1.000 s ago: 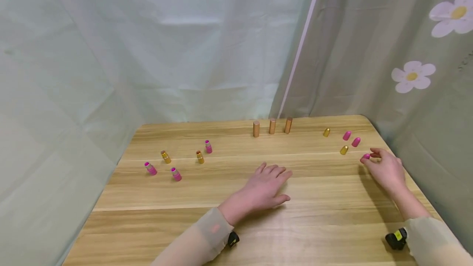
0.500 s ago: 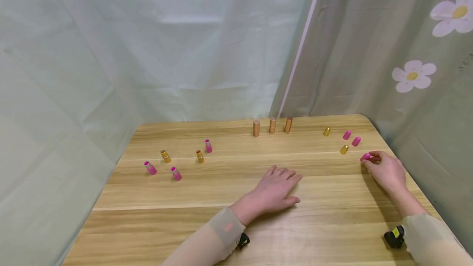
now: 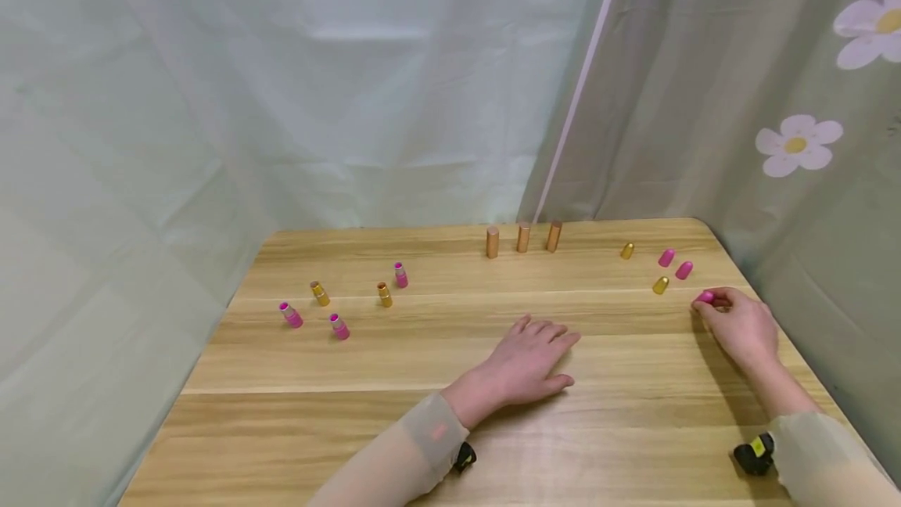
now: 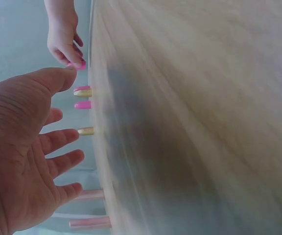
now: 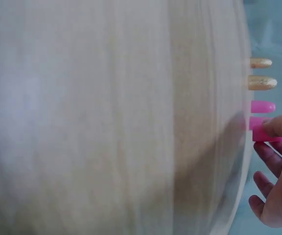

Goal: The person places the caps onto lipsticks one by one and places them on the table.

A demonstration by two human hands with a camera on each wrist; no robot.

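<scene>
At the table's right side my right hand [image 3: 741, 329] pinches a pink bullet-shaped cap [image 3: 705, 298] between thumb and fingertips. In the right wrist view this pink cap [image 5: 264, 134] is partly behind the thumb. Just beyond it stand two more pink caps, one nearer [image 3: 684, 270] and one farther [image 3: 666, 257]. Two gold bullet-shaped caps, a front one [image 3: 660, 285] and a back one [image 3: 627, 250], stand to their left. Near the middle, my left hand [image 3: 524, 362] is palm down with fingers spread, holding nothing. In the left wrist view its thumb and fingers are apart.
Three copper cylinders [image 3: 523, 238] stand along the back edge of the wooden table [image 3: 281, 429]. On the left are several small open-topped tubes, pink [image 3: 340, 327] and gold [image 3: 385, 295]. A curtain [image 3: 394, 100] hangs behind the table and at its sides.
My left hand has shifted a little to the right, fingers still spread. The right hand keeps its pinch on the pink cap in nearly the same place. The head view has shifted slightly.
</scene>
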